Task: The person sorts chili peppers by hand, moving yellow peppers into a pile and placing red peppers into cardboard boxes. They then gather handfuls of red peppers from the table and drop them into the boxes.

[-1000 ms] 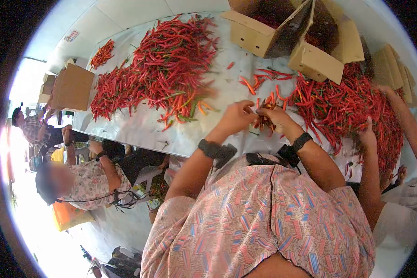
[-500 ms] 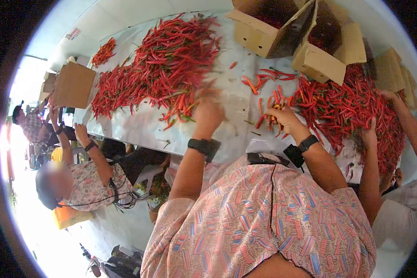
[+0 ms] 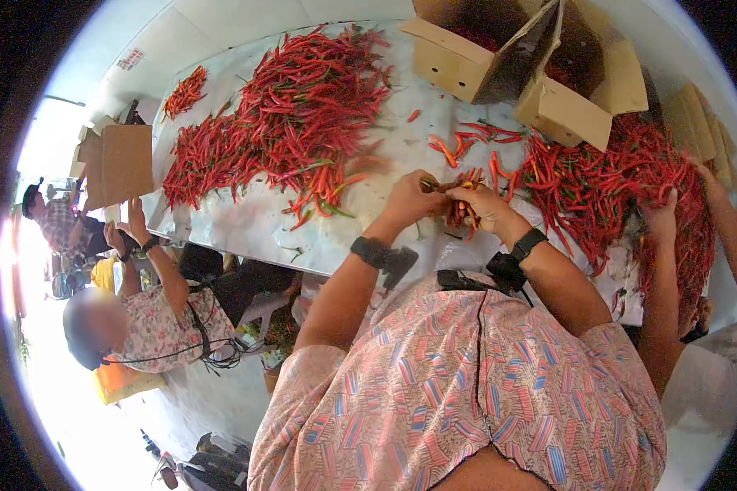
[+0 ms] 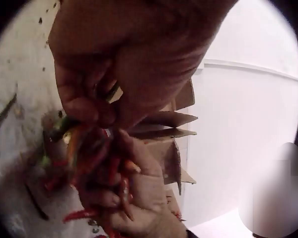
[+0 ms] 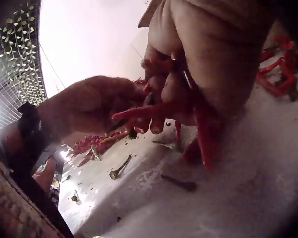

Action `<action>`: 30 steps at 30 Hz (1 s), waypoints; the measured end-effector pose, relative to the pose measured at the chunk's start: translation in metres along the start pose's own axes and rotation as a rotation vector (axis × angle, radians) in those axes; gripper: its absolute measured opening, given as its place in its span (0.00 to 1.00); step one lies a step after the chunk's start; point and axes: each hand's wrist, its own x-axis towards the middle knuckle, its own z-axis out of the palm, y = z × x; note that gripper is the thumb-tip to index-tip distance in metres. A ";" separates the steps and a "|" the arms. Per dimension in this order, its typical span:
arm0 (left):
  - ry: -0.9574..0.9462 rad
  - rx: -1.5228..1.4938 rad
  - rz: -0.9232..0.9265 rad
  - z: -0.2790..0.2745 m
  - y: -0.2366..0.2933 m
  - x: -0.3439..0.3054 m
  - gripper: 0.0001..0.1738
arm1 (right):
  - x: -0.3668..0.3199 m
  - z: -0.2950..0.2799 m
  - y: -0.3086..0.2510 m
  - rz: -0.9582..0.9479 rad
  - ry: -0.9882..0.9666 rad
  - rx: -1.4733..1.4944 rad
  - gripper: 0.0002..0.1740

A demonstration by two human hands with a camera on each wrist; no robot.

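Note:
My right hand (image 3: 487,209) grips a bunch of red chilies (image 3: 465,214) above the table, their tips sticking out below the fingers in the right wrist view. Close against the bunch is my left hand (image 3: 409,200), its fingers curled. In the left wrist view its thumb and fingers pinch at a green chili stem (image 4: 112,92) by the top of the bunch; the fingers partly hide it. Left of the hands lies a big heap of red chilies (image 3: 303,106), and to the right another heap (image 3: 573,180).
Open cardboard boxes (image 3: 565,114) stand at the back right. Loose chilies (image 3: 446,151) and detached stems (image 5: 120,167) lie on the white-covered table (image 3: 246,233). Another person's hand (image 3: 662,217) works in the right heap. At the left, a person lifts hands toward a cardboard box (image 3: 127,164).
My left hand swung left toward the big heap, blurred, then came back to the bunch. My right hand kept hold of its chilies. The left person's hands rose and the box there shifted.

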 end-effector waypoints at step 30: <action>0.300 0.661 0.180 -0.047 -0.039 -0.016 0.18 | -0.004 -0.047 0.018 -0.030 0.139 0.164 0.12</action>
